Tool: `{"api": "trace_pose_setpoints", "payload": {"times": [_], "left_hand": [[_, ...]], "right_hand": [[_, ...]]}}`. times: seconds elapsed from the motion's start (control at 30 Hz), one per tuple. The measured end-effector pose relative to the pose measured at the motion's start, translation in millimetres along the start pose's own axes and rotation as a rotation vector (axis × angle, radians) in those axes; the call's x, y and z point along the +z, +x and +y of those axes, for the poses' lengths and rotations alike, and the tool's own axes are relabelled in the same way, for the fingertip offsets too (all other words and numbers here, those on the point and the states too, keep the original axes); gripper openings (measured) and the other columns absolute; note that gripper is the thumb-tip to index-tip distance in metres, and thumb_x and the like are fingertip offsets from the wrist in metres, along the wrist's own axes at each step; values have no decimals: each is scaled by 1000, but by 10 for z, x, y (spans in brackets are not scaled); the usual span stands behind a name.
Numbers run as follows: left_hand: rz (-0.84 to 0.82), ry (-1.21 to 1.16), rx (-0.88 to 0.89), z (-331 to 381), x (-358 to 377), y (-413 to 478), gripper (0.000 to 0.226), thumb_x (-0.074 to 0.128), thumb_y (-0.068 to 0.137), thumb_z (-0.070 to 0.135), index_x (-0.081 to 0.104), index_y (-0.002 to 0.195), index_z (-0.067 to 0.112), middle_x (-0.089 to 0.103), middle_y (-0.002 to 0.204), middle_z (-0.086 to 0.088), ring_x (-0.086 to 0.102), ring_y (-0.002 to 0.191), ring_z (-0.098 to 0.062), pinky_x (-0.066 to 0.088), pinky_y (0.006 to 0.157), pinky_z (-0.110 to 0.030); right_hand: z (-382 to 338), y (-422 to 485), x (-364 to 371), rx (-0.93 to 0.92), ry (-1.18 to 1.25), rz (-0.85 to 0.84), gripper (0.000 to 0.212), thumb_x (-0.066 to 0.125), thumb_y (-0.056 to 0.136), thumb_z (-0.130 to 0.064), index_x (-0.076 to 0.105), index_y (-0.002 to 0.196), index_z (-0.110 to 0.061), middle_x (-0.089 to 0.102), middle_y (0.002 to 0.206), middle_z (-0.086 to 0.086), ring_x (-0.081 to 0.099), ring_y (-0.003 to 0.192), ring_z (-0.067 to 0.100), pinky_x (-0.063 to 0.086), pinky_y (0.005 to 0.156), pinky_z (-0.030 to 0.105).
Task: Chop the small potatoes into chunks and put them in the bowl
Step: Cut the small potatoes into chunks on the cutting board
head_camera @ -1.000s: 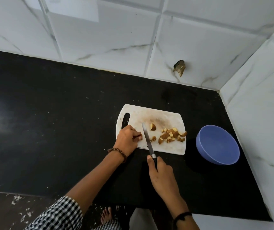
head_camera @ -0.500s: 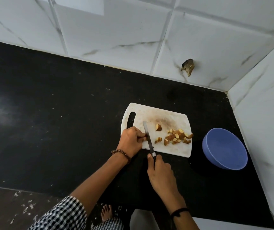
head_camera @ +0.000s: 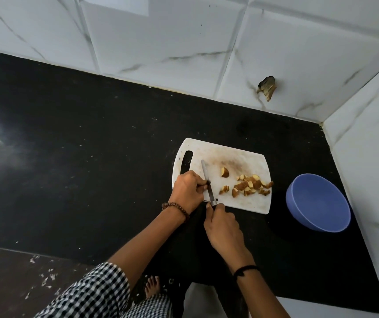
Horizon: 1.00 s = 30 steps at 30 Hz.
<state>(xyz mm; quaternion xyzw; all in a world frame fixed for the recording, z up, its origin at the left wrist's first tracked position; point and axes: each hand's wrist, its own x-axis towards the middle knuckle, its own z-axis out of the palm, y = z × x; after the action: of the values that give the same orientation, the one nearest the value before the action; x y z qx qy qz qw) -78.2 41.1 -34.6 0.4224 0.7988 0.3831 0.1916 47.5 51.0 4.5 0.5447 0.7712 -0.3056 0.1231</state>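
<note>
Potato chunks (head_camera: 250, 187) on board (head_camera: 241, 157), right grip (head_camera: 224, 228) clasping knife (head_camera: 211, 193), left grip (head_camera: 187, 190) curled, contents hidden

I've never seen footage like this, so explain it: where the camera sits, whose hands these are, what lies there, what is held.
No machine: a person works bare-handed, filmed by one head-worn camera looking down. The right hand grips a slim steel knife over a white plastic cutting board on a black stone counter. The left hand curls beside the blade; what it steadies is hidden. Brown-skinned potato chunks lie on the board. The round blue bowl at right is empty.
</note>
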Motion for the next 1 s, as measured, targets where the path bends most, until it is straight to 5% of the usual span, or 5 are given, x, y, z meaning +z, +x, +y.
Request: {"api": "trace_pose_setpoints", "payload": {"times": [0.17, 0.5, 0.7, 0.83, 1.0], "left_hand": [[2, -24, -38, 34, -16, -6, 16, 68, 85, 8, 73, 99, 7, 66, 100, -1, 63, 92, -10, 52, 88, -20], [-83, -73, -102, 58, -70, 32, 30, 70, 84, 12, 64, 113, 14, 65, 101, -1, 63, 90, -8, 54, 86, -22], [-267, 153, 62, 95, -154, 145, 44, 69, 84, 7, 60, 124, 24, 49, 114, 1, 58, 90, -9, 44, 85, -15], [-305, 246, 154, 127, -164, 187, 33, 67, 85, 5, 67, 116, 18, 57, 112, -3, 60, 96, -12, 45, 89, -16], [-198, 187, 48, 169, -85, 139, 22, 78, 78, 21, 72, 98, 14, 71, 96, 0, 66, 89, -12, 55, 85, -30]], "right_hand": [[155, -174, 76, -33, -95, 48, 36, 24, 109, -43, 46, 114, -16, 55, 101, 4, 54, 85, 19, 44, 73, 34], [482, -520, 93, 24, -88, 8, 29, 29, 107, -46, 47, 111, -23, 59, 97, -1, 61, 83, 12, 53, 74, 31], [633, -669, -13, 48, 123, 28, 36, 35, 105, -50, 54, 95, -22, 62, 88, 1, 63, 76, 14, 50, 65, 30], [682, -661, -77, 81, 249, 50, 35, 39, 104, -50, 56, 91, -21, 63, 82, 3, 64, 72, 13, 54, 66, 31], [662, -568, -116, 64, 317, 60, 39, 39, 104, -53, 57, 92, -20, 63, 89, 6, 61, 72, 14, 46, 61, 29]]}}
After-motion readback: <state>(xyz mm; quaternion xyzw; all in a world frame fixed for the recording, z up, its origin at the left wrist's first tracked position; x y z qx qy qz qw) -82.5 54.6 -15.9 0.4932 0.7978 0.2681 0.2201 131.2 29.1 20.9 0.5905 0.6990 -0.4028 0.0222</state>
